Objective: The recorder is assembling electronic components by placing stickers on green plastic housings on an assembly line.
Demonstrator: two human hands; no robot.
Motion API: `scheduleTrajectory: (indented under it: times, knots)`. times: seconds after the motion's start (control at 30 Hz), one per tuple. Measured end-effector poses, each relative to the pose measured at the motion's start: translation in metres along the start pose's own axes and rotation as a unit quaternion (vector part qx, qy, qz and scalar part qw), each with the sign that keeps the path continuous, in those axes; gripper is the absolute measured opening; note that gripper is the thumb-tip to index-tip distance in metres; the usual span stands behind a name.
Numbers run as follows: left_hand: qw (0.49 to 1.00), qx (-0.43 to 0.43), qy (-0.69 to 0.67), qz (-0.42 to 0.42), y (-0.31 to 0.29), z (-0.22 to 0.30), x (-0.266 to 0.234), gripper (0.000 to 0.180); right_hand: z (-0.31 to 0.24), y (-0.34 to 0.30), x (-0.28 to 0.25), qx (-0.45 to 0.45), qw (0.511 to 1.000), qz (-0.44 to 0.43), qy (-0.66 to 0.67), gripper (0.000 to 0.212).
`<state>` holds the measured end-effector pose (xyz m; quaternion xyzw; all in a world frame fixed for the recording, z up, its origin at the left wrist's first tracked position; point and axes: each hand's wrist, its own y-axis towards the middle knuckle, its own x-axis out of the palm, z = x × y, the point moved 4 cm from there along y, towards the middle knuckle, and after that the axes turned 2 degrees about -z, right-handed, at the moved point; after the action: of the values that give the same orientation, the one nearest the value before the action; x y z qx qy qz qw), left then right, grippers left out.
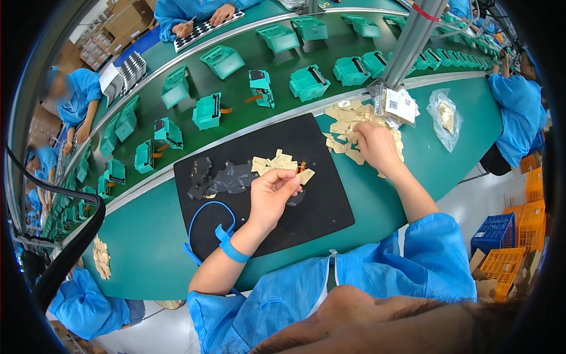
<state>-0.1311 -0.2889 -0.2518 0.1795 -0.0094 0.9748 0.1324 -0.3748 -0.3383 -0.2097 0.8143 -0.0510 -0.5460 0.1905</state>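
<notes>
My left hand (270, 199) is raised over a black mat (321, 203), thumb and forefinger closed on a small tan adhesive-backed piece (305, 176). A blue band with a coiled cord circles that wrist. Under and behind the hand, more tan pieces (277, 160) lie in a loose heap on the mat, beside dark grey film scraps (231, 179). My right hand (377, 144) reaches into a larger spread of tan pieces (342, 127) on the green table. Its fingers are bunched together, and whatever is between them is hidden.
Rows of green plastic housings (309, 82) stand on a conveyor (236, 112) beyond the table. A metal post (413, 44) rises behind clear bags (445, 118) and a labelled packet (401, 106). Co-workers in blue sit around. Crates (494, 231) stand on the floor at right.
</notes>
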Motion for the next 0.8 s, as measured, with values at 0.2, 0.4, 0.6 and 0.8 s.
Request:
scheduleTrajectory:
  times: [0.2,0.4,0.6,0.8]
  knots:
    - [0.995,-0.02,-0.093,-0.01,0.004,0.002,0.024,0.006,-0.069,-0.025,-0.001,0.011,0.898,-0.125,0.422,0.011]
    - [0.988,-0.015,-0.155,0.017,-0.001,0.001,0.027,0.004,-0.09,-0.031,-0.004,-0.007,0.929,-0.061,0.366,0.014]
    - [0.973,-0.004,-0.231,-0.011,-0.001,0.0,0.028,0.008,-0.105,-0.036,-0.012,-0.196,0.946,0.109,0.233,0.015]
    - [0.984,0.043,-0.169,-0.041,0.0,0.006,0.026,0.01,-0.113,-0.039,-0.012,-0.242,0.931,0.132,0.24,0.014]
